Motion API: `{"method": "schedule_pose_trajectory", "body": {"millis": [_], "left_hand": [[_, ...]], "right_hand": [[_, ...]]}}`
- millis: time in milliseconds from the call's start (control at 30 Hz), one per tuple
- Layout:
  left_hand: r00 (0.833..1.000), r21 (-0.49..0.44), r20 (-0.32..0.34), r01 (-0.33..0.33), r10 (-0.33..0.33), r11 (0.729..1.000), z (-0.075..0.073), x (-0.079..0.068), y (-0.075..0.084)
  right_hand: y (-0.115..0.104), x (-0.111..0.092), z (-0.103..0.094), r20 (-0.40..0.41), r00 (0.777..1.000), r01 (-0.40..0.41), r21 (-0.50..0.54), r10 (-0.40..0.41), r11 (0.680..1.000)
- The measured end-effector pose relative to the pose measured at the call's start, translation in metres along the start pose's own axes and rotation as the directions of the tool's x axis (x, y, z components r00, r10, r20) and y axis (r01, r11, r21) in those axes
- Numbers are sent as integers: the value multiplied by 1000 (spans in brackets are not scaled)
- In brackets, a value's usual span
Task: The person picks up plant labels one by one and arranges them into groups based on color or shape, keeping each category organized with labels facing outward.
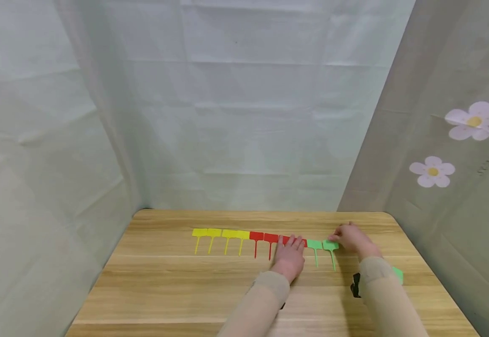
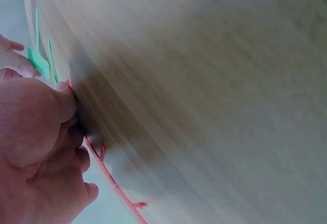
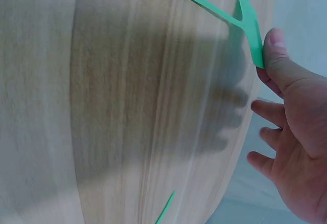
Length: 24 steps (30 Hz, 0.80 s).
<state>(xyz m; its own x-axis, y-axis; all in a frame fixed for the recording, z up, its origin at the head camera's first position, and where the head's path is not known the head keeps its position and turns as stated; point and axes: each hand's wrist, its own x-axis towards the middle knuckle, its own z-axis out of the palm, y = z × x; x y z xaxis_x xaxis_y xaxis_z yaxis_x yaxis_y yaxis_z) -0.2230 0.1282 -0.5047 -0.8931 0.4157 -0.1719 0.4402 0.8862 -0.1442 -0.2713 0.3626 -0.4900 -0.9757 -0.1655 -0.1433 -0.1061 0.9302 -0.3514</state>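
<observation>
A row of T-shaped plastic plant labels runs across the wooden table in the head view, stems toward me. From the left come several yellow labels [image 1: 214, 232], then several red labels [image 1: 256, 236], then two green ones. My left hand [image 1: 290, 260] rests over the right-hand red labels with its fingers spread, partly covering them. At the row's right end my right hand [image 1: 356, 239] pinches the outer corner of a green plant label [image 3: 250, 29] between thumb and index finger; the other fingers are apart from it. The neighbouring green label [image 1: 314, 244] lies between the two hands.
Another green piece [image 1: 398, 275] shows partly from behind my right forearm. The wooden table [image 1: 164, 290] has pale cloth walls at its back and sides, with printed flowers [image 1: 433, 172] on the right one. A black wrist device [image 1: 356, 285] sits under the right sleeve.
</observation>
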Motion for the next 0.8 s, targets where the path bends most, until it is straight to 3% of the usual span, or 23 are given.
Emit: {"method": "schedule_pose_trajectory", "body": {"millis": [233, 800], "left_hand": [[1000, 7, 17, 3, -3, 1000, 2, 1, 0], [999, 34, 30, 11, -12, 999, 1, 3, 2]], "right_hand": [[-4, 4, 7, -7, 1000, -3, -52, 2, 999], [1, 1, 10, -17, 999, -33, -52, 32, 998]]}}
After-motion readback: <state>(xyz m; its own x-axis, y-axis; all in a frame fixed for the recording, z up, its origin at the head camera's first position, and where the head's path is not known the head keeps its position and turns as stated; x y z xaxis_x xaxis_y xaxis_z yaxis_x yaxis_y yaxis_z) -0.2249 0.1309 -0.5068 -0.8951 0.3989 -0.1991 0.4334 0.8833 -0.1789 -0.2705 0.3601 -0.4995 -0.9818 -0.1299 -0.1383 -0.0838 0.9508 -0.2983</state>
